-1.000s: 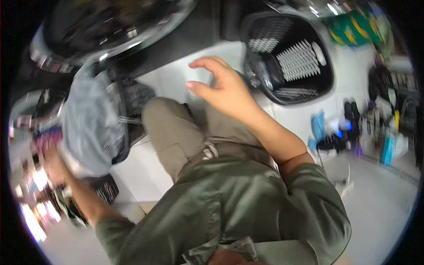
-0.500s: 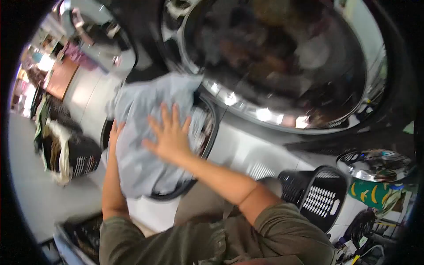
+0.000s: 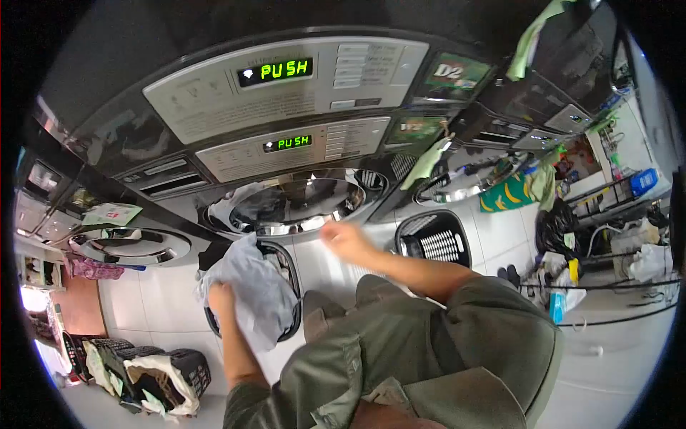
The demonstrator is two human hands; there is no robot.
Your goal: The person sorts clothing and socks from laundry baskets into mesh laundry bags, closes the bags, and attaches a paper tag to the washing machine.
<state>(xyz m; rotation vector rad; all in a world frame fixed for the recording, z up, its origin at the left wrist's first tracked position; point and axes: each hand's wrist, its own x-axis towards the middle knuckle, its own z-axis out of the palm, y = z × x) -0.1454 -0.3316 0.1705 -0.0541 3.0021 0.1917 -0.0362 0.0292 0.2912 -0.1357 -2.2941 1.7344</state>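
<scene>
A light grey cloth (image 3: 254, 289) lies heaped over a dark laundry basket (image 3: 294, 314) on the floor in front of the dryer. Around the cloth's left edge, the fingers of my left hand (image 3: 222, 294) look curled. My right hand (image 3: 350, 244) is raised off the cloth, just below the lower rim of the round dryer door (image 3: 300, 204). Motion smears its fingers, so I cannot tell whether they touch the door or how far they are bent. The cloth hides most of what is in the basket.
Two control panels above the door show PUSH on green displays (image 3: 286, 69). A black perforated basket (image 3: 436, 239) stands to the right of my legs. At lower left are bags and baskets (image 3: 168, 375). A rack (image 3: 607, 279) with assorted items lines the right side.
My right hand has left the cloth and moved right, towards the dryer door. My left hand remains at the cloth's left edge. The view has tilted up, bringing the control panels into sight.
</scene>
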